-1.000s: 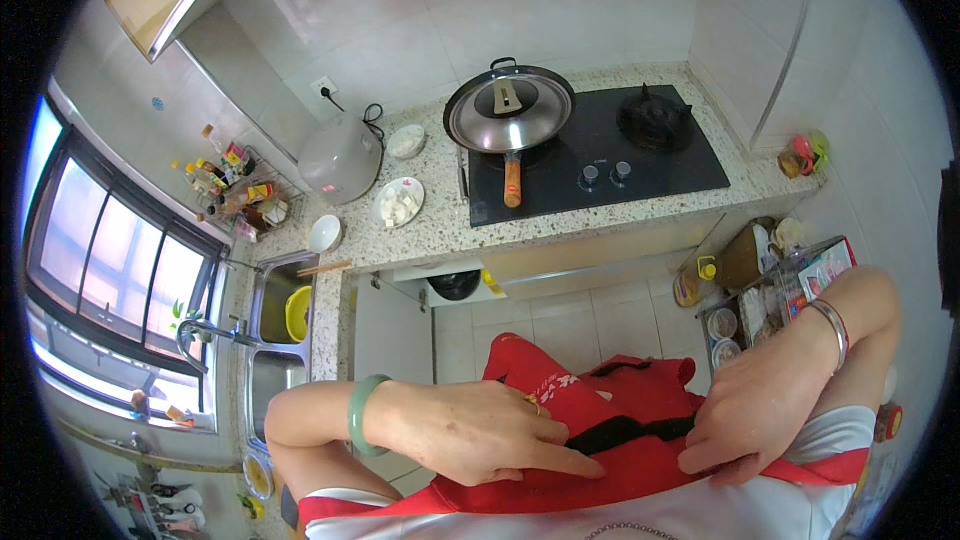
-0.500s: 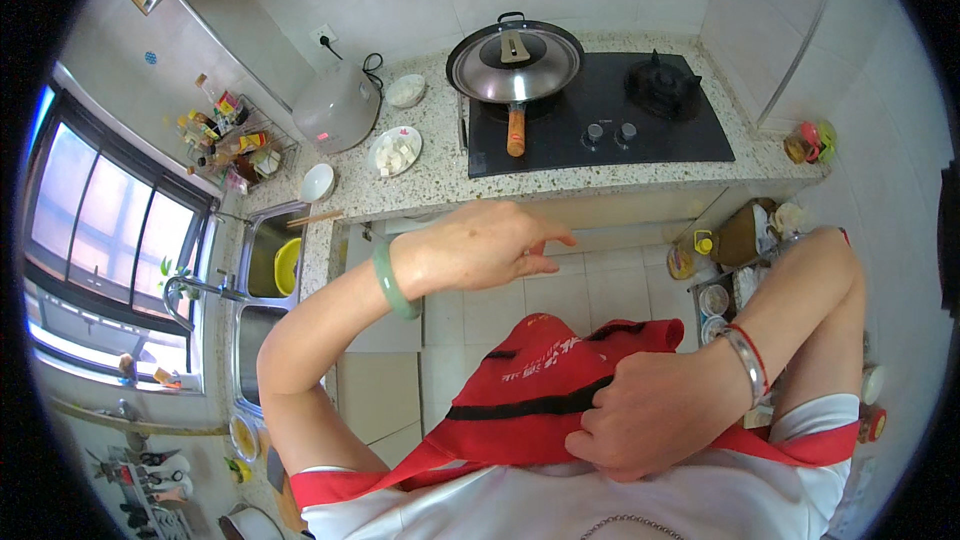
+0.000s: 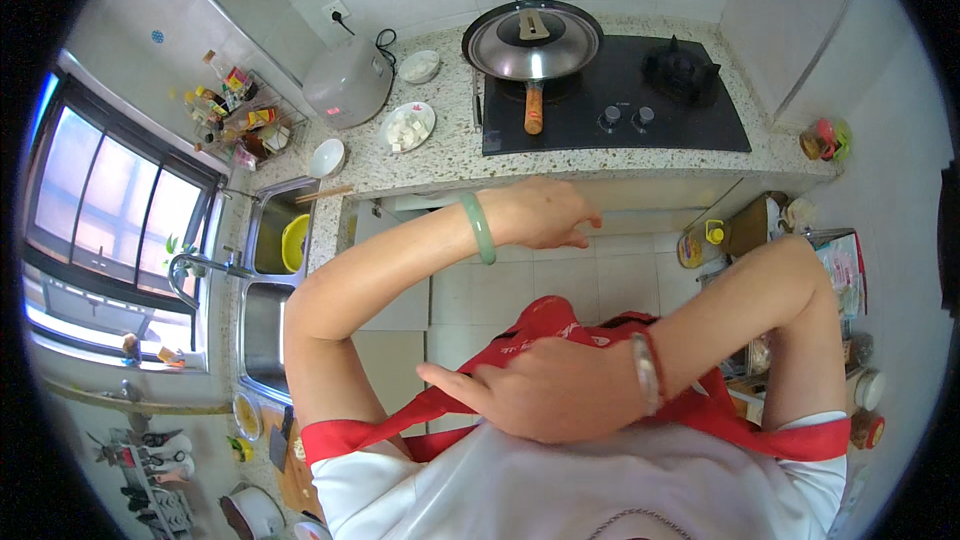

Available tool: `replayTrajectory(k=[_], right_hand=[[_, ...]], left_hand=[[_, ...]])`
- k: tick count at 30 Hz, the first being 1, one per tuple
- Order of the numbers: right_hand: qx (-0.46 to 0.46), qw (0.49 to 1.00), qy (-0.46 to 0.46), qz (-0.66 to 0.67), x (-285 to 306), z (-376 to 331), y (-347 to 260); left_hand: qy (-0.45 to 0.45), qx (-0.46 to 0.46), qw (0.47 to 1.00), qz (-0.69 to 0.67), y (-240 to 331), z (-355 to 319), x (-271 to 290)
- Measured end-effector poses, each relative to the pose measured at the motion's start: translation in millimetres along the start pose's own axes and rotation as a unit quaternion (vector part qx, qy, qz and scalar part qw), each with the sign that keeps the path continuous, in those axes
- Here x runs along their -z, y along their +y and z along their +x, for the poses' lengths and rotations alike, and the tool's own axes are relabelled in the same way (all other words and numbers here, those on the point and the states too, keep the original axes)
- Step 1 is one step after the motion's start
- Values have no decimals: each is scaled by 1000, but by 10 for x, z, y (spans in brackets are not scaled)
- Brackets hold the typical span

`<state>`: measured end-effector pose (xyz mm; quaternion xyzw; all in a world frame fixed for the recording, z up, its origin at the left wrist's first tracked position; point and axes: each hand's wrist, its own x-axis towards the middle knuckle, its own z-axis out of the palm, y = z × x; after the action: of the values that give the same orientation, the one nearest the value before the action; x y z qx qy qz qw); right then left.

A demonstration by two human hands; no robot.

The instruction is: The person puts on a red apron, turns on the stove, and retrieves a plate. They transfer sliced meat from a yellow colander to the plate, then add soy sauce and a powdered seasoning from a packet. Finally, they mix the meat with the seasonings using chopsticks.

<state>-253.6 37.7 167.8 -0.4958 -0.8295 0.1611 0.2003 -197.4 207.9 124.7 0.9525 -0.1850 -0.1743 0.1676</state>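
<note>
My left hand [image 3: 550, 213], with a green bangle [image 3: 479, 228] on the wrist, hangs in the air before the counter's front edge. Its fingers are apart and empty. Across my chest lies my right hand [image 3: 550, 390], slightly blurred, over the red apron [image 3: 555, 315]. The index finger stretches out towards the apron's left strap [image 3: 435, 403]; the other fingers are mostly hidden. I see nothing held in it. On the wrist sit a silver bangle and a red cord. Ahead of my hands, a lidded wok [image 3: 515, 58] with a wooden handle stands on the stove's left burner.
On the counter [image 3: 400, 175] are a plate of white cubes [image 3: 408, 128], a small bowl of white food [image 3: 419, 66], another white bowl [image 3: 327, 158] and a grey appliance [image 3: 349, 83]. The sink [image 3: 265, 330] is at left with a yellow basin [image 3: 294, 243]. An oil bottle [image 3: 700, 243] stands at right.
My right hand has moved left across the apron, and its index finger now stretches out. My left hand has shifted slightly right and away from me. The view has tilted a little downward.
</note>
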Motion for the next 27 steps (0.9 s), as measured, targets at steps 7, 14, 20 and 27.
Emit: replayTrajectory(k=[7, 14, 20, 27], right_hand=[[106, 993, -6, 54, -91, 482, -26], [85, 990, 17, 108, -236, 478, 3], [196, 970, 126, 75, -88, 533, -130], [268, 929, 169, 190, 330, 627, -676]], left_hand=[[-28, 52, 998, -18, -110, 85, -109], [-38, 62, 997, -25, -262, 176, -237], [2, 32, 999, -7, -481, 222, -539], [-95, 63, 993, 39, -828, 849, -1226]])
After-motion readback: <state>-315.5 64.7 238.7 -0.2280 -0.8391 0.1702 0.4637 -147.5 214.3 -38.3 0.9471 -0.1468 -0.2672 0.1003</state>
